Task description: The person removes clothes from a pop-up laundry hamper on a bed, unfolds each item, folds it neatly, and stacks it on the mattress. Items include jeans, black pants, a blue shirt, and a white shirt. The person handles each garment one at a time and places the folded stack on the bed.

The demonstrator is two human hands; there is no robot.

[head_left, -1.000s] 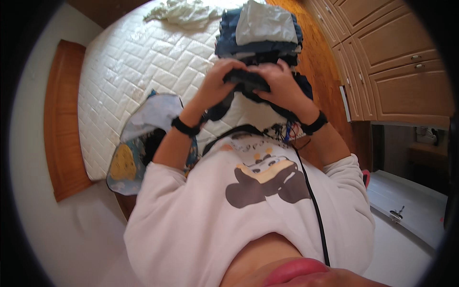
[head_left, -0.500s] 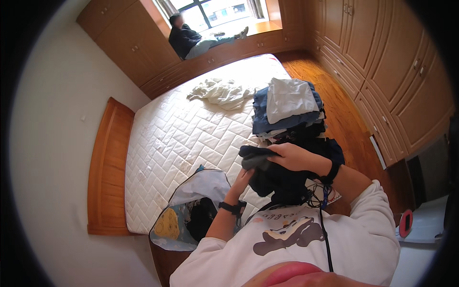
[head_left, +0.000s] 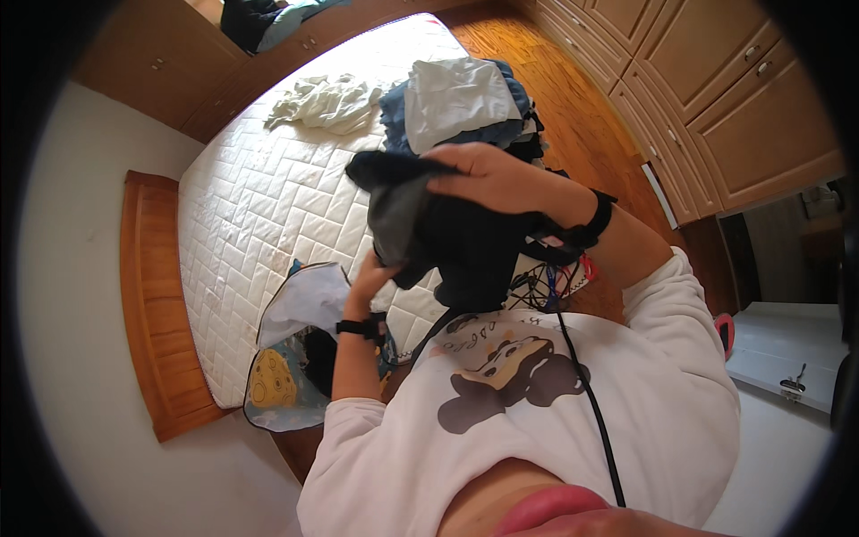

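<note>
A dark garment, black with a grey patch showing, hangs spread between my two hands in front of my chest; its exact kind I cannot make out. My right hand grips its upper edge, fingers closed on the cloth. Lower down, my left hand pinches the garment's left side, slightly smeared by motion. Just beyond the right hand stands a stack of folded clothes, with a folded white garment on top. To the left of my left arm lies an open patterned storage bag with dark cloth inside.
The stack and a crumpled cream cloth rest on a white quilted mattress with a wooden headboard. Cables tangle near my waist. Wooden cabinets line the right. A seated person's legs show at the far end.
Both hands have lifted the dark garment and moved farther apart, spreading it and showing more of its grey part. My view has tilted down, cutting off the window.
</note>
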